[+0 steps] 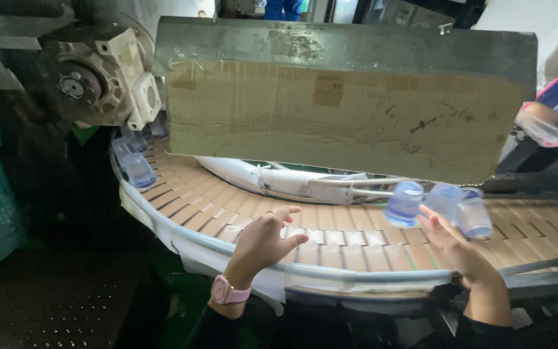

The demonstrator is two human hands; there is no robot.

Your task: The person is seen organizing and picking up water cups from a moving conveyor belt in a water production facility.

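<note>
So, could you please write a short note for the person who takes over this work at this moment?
Left hand: empty, fingers open, over the curved slat conveyor near its inner rail.
Right hand: open, fingertips at three clear bottles bunched under the cardboard panel; not gripped.
More clear bottles lie on the belt at the far left bend, beside the motor housing.
Done: nothing picked up yet.
Left: the three bottles by the right hand, then those at the far left bend.
</note>
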